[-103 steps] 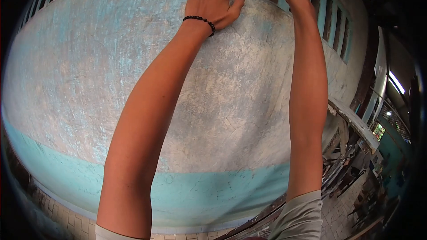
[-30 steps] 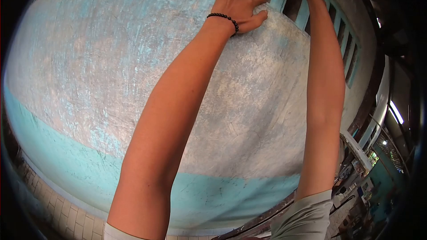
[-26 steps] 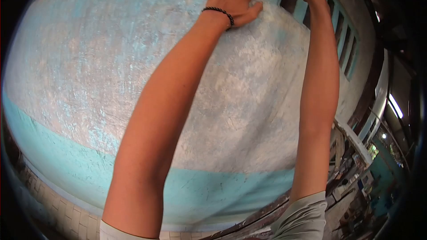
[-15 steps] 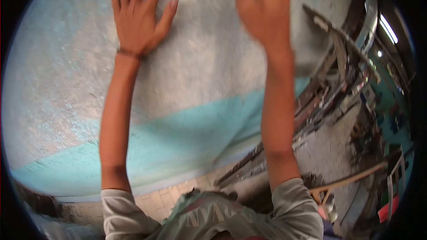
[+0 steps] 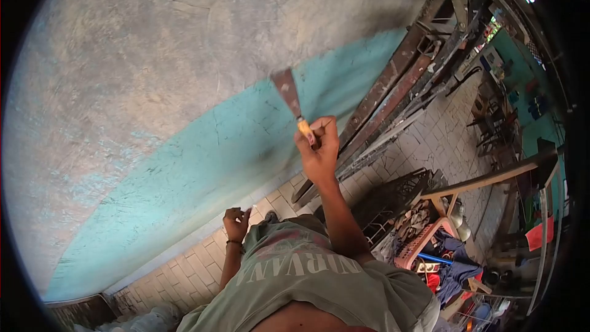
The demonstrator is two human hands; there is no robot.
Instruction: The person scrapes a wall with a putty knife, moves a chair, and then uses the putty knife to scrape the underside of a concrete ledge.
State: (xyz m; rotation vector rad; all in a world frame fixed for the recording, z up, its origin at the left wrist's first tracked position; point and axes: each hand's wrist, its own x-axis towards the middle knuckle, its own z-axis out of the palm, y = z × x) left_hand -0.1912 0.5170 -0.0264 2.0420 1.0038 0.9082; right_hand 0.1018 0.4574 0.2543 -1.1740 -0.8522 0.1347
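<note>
My right hand (image 5: 321,150) is wrapped round the yellow handle of a putty knife (image 5: 286,93). Its wide, rusty-looking blade points up, and the blade's end is at the wall, near the line where the scraped grey-brown surface (image 5: 153,55) meets turquoise paint (image 5: 227,141). Low beside my shirt hangs my left hand (image 5: 236,222), fingers curled, with a dark band at the wrist. A tiny pale spot shows at its fingertips; I cannot make out what it is.
Long wooden and metal pieces (image 5: 393,86) lean on the wall at the right. Behind them, a pink basket (image 5: 424,243) with cloths stands beside a wooden frame (image 5: 485,178). A tiled floor (image 5: 190,270) runs below the wall. Plastic-like material (image 5: 147,320) lies at the lower left.
Both hands have come down from high on the wall. My left hand has left the surface and its spread fingers have curled. The putty knife's blade has come into view, and the camera view has shifted.
</note>
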